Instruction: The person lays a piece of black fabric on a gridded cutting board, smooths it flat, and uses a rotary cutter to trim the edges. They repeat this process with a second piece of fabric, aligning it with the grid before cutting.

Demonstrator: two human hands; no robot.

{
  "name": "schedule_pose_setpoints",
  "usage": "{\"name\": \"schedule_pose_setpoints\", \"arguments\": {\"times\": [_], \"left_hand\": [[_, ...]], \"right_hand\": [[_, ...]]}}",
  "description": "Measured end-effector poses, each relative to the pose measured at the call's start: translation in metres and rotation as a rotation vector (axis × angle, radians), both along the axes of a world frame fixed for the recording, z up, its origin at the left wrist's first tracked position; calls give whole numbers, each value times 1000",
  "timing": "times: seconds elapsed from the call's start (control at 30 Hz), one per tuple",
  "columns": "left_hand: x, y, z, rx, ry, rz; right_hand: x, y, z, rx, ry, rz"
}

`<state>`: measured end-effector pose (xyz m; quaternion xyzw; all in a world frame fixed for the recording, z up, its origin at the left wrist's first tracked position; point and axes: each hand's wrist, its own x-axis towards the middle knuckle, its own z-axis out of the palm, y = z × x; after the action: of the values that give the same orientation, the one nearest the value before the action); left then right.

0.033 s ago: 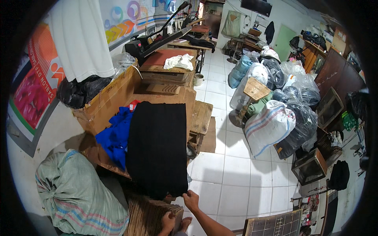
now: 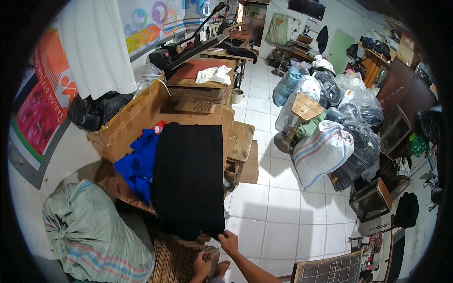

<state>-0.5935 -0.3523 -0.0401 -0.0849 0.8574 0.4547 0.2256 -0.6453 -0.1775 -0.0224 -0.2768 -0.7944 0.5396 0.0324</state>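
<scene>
A black cloth (image 2: 188,174) lies spread over the near end of a cardboard-topped table, its lower part hanging past the edge. At its lower right corner, my right hand (image 2: 229,243) pinches the fabric between thumb and fingers. My left hand (image 2: 202,265) is lower down, fingers curled closed, beside a stack of cardboard sheets (image 2: 172,257); whatever it may hold is hidden. Crumpled blue cloth (image 2: 137,153) touches the left side of the black cloth.
A tied pale green sack (image 2: 94,231) leans at the near left. Beside the table stands a wooden bench (image 2: 240,141). Across the tiled floor (image 2: 288,207) are a white striped sack (image 2: 323,151) and several plastic bags. A gridded dark board (image 2: 325,270) is at the bottom right.
</scene>
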Motion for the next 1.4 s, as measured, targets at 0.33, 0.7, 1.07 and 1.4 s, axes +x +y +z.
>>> {"name": "schedule_pose_setpoints", "arguments": {"times": [0.33, 0.7, 1.07, 1.4], "left_hand": [[-37, 26, 63, -48, 820, -8], [-13, -20, 113, 58, 604, -101], [-71, -1, 229, 722, 322, -74], [-40, 205, 381, 1071, 407, -739]], "right_hand": [[-1, -12, 70, 12, 114, 6], [6, -13, 91, -736, 83, -121], [43, -19, 113, -420, 226, 514], [135, 47, 219, -323, 742, -258]]}}
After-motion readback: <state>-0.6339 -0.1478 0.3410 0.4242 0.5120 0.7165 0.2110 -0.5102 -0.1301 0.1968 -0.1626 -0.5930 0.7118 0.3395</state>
